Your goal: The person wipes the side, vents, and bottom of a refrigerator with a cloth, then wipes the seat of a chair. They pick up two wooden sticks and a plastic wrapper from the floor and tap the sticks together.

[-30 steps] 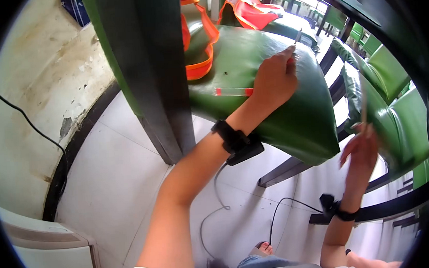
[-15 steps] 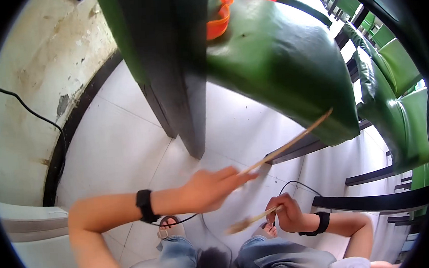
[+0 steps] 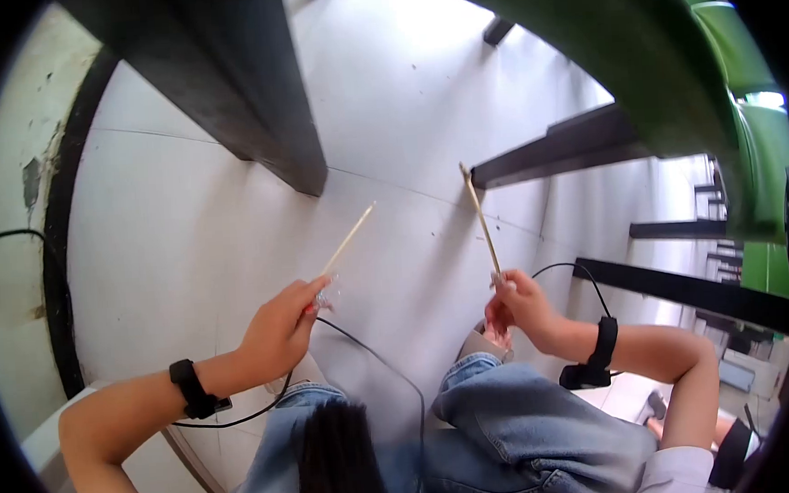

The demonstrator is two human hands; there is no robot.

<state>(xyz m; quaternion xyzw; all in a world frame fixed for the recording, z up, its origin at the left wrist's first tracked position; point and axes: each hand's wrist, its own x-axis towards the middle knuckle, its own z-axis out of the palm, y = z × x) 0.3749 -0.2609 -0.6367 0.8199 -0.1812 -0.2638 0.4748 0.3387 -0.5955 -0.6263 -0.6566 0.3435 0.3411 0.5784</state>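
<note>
My left hand [image 3: 285, 328] is closed around the lower end of a thin pale wooden stick [image 3: 351, 235], which slants up and to the right. Crumpled clear plastic [image 3: 328, 295] shows at those same fingertips. In a pinch between thumb and fingers, my right hand [image 3: 524, 309] grips a second thin wooden stick [image 3: 480, 215]. This one points up and slightly left, and its far tip overlaps a dark table leg in view. The two sticks are apart, both above the pale tiled floor [image 3: 386, 247].
A dark post [image 3: 253, 102] stands ahead on the left. Green-covered seating [image 3: 670, 53] with dark legs [image 3: 559, 149] fills the upper right. A black cable [image 3: 373, 355] runs past my left hand and between my knees. The stained wall [image 3: 16, 177] is at far left.
My view has tipped down toward the floor. Both sticks have swung more upright; my left hand has moved left and down, and the clear plastic now shows beside its fingers.
</note>
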